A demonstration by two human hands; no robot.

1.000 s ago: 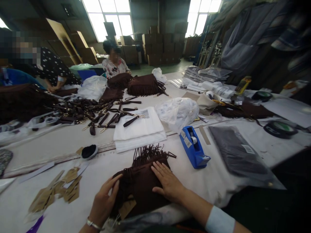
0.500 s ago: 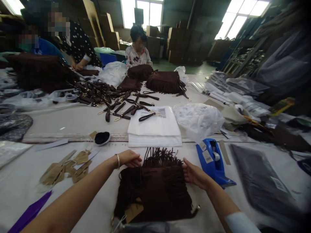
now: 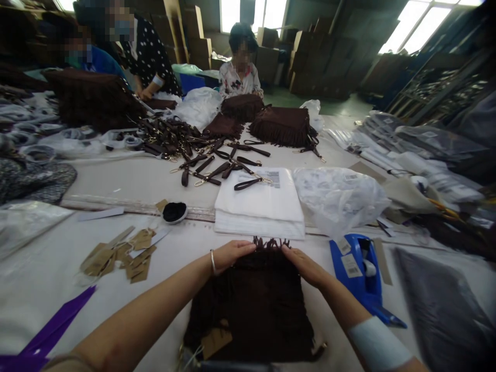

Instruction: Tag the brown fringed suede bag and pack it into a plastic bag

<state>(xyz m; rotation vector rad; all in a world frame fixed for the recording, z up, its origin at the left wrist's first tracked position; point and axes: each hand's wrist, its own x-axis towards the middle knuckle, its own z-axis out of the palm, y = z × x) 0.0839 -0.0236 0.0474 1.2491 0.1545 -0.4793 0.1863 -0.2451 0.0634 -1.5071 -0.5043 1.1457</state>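
A dark brown fringed bag [image 3: 263, 305] lies flat on the table in front of me. A tan paper tag [image 3: 217, 338] hangs on a string over its near left corner. At the bag's far edge, my left hand [image 3: 232, 254] is closed on the left side of the fringe, fingers pointing inward. Opposite it, my right hand [image 3: 306, 264] is closed on the right side. Between the fingertips, short ends of fringe [image 3: 270, 242] stick up. The undersides of both hands are hidden.
Beyond the bag lies a stack of white plastic bags [image 3: 259, 204], with brown wrist straps [image 3: 217, 168] scattered behind it. A blue tape dispenser [image 3: 358, 274] stands right of my right hand. Paper tags [image 3: 120, 256] lie left. Across the table, several people [image 3: 240, 67] sit or stand.
Both hands have moved inward, bringing the spread fringe into a narrower bunch. Less fringe shows beyond the fingers. The whole view has shifted, so surrounding things sit farther right.
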